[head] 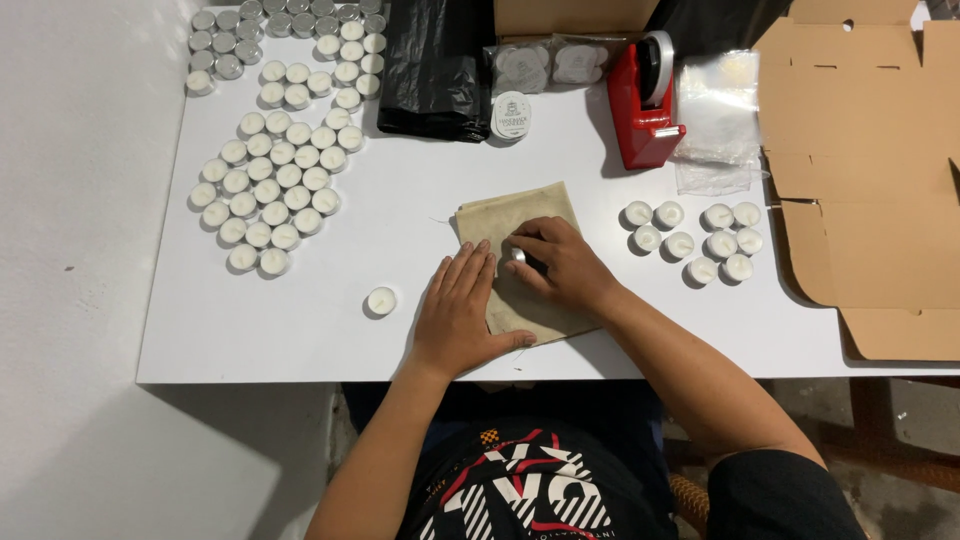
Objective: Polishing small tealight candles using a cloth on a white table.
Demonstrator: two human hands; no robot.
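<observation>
Tealight [518,256] in right hand [562,262] (over pouch [520,215])

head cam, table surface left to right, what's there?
Big cluster of tealight candles → lone tealight → left hand on beige cloth pouch → right hand → red tape dispenser → small tealight group → flat cardboard box.

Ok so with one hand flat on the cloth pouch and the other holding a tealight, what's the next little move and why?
Probably slide the tealight into the beige pouch. The right hand already pinches it over the cloth, and the left hand lies flat, pinning the pouch to the white table.
</observation>
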